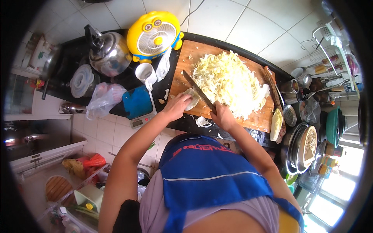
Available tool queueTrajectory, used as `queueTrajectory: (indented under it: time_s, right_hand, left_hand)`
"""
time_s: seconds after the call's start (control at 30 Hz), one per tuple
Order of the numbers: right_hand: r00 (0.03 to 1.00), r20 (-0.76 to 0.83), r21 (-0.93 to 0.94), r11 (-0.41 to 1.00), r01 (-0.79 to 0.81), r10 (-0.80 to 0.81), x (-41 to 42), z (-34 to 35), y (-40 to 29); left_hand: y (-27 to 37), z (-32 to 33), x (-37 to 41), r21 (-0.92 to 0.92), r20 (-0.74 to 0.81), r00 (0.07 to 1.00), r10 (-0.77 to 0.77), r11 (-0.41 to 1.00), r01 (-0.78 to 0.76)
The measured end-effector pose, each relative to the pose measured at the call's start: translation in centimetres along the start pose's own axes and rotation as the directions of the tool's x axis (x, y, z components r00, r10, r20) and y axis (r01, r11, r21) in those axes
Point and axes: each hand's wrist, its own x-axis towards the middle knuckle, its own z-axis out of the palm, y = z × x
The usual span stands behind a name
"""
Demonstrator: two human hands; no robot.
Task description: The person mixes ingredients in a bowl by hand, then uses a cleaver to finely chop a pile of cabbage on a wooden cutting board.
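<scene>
A large heap of shredded napa cabbage (230, 83) covers much of a wooden cutting board (182, 62). My right hand (223, 116) grips the handle of a kitchen knife (198, 91), whose dark blade points up and left along the heap's left edge. Just left of the blade, my left hand (177, 105) rests with bent fingers on a pale cabbage piece (193, 99); the fingertips are partly hidden. Beyond the board's right edge lies a small cabbage heart (276, 125). Cabbage scraps (202, 121) lie on the dark counter in front of the board.
Left of the board stand a digital kitchen scale (139, 103), a white mug (145, 74), a yellow fan (156, 36), a plastic bag (106, 97) and a steel kettle (110, 55). At right are stacked bowls (295, 148) and a utensil rack (339, 52).
</scene>
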Motion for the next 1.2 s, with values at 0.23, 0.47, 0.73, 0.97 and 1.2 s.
queueTrajectory:
  time_s: [0.23,0.47,0.73,0.97,1.2]
  right_hand:
    - [0.998,0.043,-0.113,0.993,-0.044,0.049,0.1,-0.1,-0.7]
    - [1.000,0.028,-0.123,0.992,-0.009,0.013,-0.2,0.2,-1.4]
    - [0.999,0.019,-0.044,0.999,0.027,-0.026,-1.6,-0.1,-2.1]
    - [1.000,-0.007,-0.057,0.998,0.007,-0.007,-1.5,0.5,-2.1]
    - [0.999,0.034,-0.054,0.999,0.001,0.001,-1.3,0.3,-2.2]
  left_hand:
    - [0.4,-1.9,1.7,0.056,0.190,0.980,-0.059,0.997,0.049]
    - [-0.1,-1.3,1.6,0.064,0.170,0.984,-0.051,0.997,0.041]
    - [0.6,-1.0,1.0,0.069,0.166,0.983,-0.078,0.995,0.067]
    - [0.4,-0.3,0.4,0.049,0.033,0.999,-0.040,0.998,0.038]
    - [-0.4,0.2,0.4,0.032,0.009,1.000,-0.030,0.999,0.030]
